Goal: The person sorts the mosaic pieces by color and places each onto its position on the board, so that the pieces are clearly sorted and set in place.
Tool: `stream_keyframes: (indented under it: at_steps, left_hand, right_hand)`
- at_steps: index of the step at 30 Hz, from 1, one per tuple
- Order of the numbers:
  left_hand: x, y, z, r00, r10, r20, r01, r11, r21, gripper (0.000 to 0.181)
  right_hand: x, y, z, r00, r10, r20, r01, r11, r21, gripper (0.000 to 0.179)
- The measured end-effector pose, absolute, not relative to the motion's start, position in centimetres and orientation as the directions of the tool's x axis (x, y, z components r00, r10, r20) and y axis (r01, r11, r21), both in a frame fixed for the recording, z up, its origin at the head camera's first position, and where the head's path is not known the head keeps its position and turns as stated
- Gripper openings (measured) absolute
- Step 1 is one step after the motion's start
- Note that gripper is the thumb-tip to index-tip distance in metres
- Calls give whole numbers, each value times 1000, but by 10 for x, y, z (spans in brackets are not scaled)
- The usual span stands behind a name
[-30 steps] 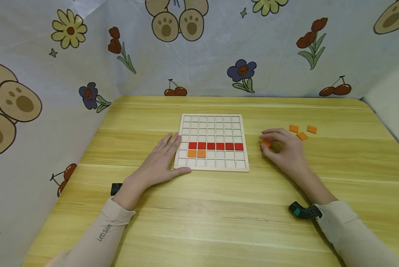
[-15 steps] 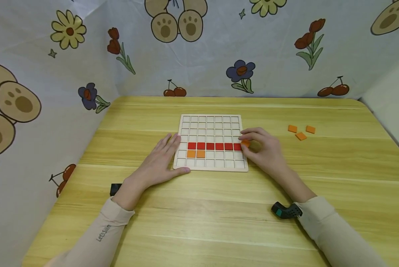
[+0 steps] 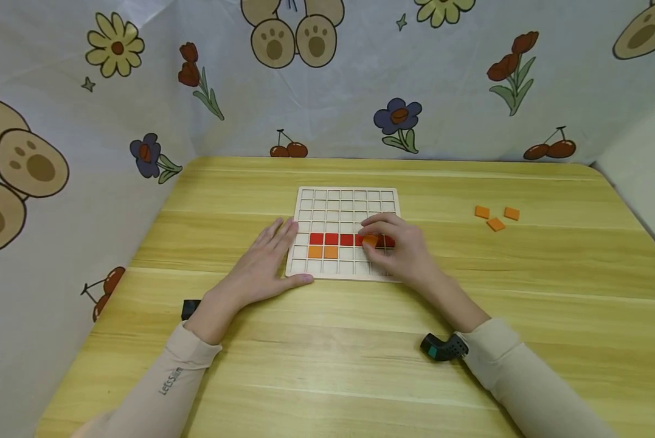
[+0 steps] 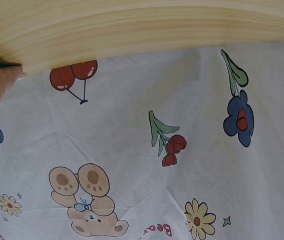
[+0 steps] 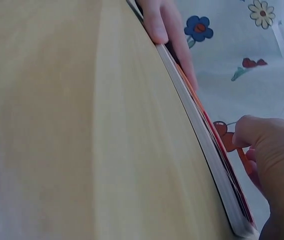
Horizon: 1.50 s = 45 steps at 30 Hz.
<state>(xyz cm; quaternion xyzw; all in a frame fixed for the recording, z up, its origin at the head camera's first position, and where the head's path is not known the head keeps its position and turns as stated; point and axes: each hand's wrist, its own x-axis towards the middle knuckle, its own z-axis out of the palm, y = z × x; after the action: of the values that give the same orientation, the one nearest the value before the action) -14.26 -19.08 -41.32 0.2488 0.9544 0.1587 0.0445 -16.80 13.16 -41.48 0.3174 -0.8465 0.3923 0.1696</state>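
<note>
My right hand [image 3: 401, 246] pinches an orange square tile [image 3: 370, 241] between thumb and fingers, over the right half of a pale wooden grid board [image 3: 349, 202]. In the right wrist view the held tile [image 5: 243, 159] shows its edge beside the thumb, above the board. A row of red tiles [image 3: 331, 239] fills cells across the board, its right part overlapped by this hand. Below the row's left end lie two orange tiles [image 3: 323, 252] in neighbouring cells. Flat at the board's left edge rests my left hand [image 3: 258, 267], fingers straight, thumb along the near left corner.
Three loose orange tiles [image 3: 495, 224] lie on the wooden table [image 3: 327, 365] to the right of the board. A patterned cloth [image 3: 338, 91] hangs behind the table and along its left side. Each wrist wears a dark camera band [image 3: 443, 347].
My right hand has carried the pinched orange tile leftward, from the table right of the board to over the red row. The left hand stays in place.
</note>
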Motion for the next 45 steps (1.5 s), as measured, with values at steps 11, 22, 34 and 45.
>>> stream_keyframes:
  at_steps: [11,22,34,45]
  left_hand:
    - [-142,-192,-412,-875,484,-8,457,832,314,115]
    - [-143,-190,-413,-872,489,-9,464,833,303,115]
    - [-144,-184,-414,-867,497,0,475,828,297,114]
    - [-142,-189,-413,-873,488,-3,464,831,306,114]
  right_hand:
    - [-164,104,-415,-712,-464,527,-702,444,-557,15]
    - [-161,105,-423,-682,-511,523,-729,425,-536,13]
    - [-152,117,-424,-671,-484,562,-739,499,-453,11]
    - [-155,115,-425,-641,-512,572,-767,455,-453,10]
